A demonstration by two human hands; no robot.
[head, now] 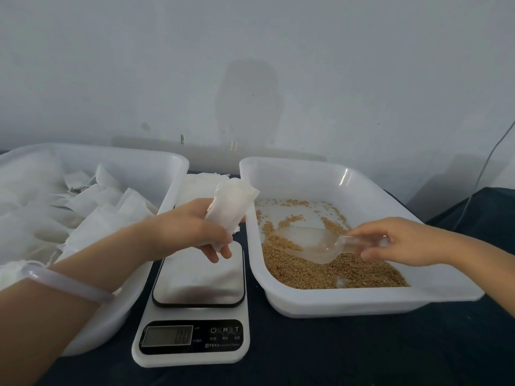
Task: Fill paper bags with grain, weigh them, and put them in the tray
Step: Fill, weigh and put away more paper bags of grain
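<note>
The left hand holds a white bag. Its grip is curled round the low end of the bag, with the thumb on one side and the fingers on the other. Most of the bag sticks up out of the grip, far and to the right. The bag hangs in the air over the far edge of the scale, between the two trays. It touches nothing but the hand.

The right hand holds a clear scoop. Its grip pinches the thin handle with the fingertips. The round part of the scoop lies to the left of the grip, down on the grain. The grain sits in the right tray, mostly in the near part, with some bits spread far back.

The left tray is full of white bags. A flat pile of bags lies just behind the scale. The metal plate of the scale has nothing on it. The numbers on its screen are too faint to read.

A pale bracelet is on the left wrist. All of this sits on a dark tabletop by a grey wall.
</note>
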